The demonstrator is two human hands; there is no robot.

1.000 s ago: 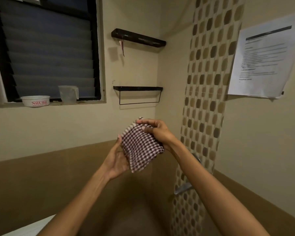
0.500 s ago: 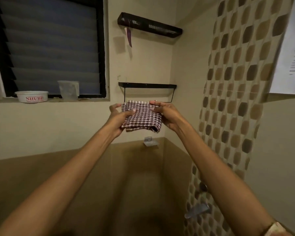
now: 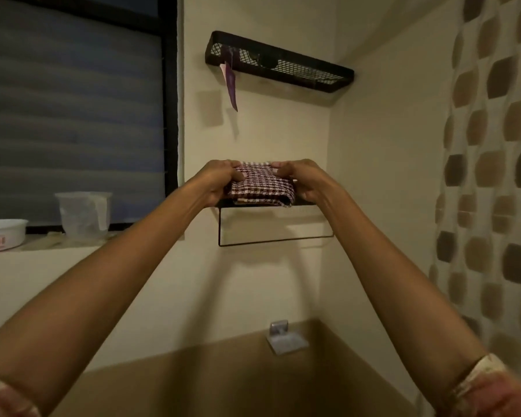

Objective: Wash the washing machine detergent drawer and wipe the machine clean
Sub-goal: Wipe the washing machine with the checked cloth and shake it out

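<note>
Cream walls met in a corner straight ahead at 12 o'clock, with a brown band along the bottom and a strip of brown and tan mosaic tile (image 3: pixel 491 176) running down at 3 o'clock. Just above the middle of my view sat the checked cloth (image 3: pixel 260 183), a small maroon-and-white gingham piece with a pale striped border along its far edge. It was folded into a thick pad of several layers, the rounded fold showing at its right end. Its underside met the front edge of the black wall shelf (image 3: pixel 304 204), from which a thin wire rail (image 3: pixel 275 240) hung. My left hand (image 3: pixel 220 179) gripped the cloth's 9 o'clock end, fingers curled over the top. My right hand (image 3: pixel 303 180) gripped the 3 o'clock end the same way, thumb tip on the top layer. Both arms were stretched out and up. At 12 o'clock above the cloth hung a black mesh shelf (image 3: pixel 278 66), a purple tag (image 3: pixel 230 85) dangling from its left corner. At 9 o'clock was a dark louvred window (image 3: pixel 73 115), with a clear plastic jug (image 3: pixel 83 213) and a white bowl (image 3: pixel 2 233) on its sill. At 6 o'clock, low on the wall, was a small metal soap dish (image 3: pixel 285 340).
</note>
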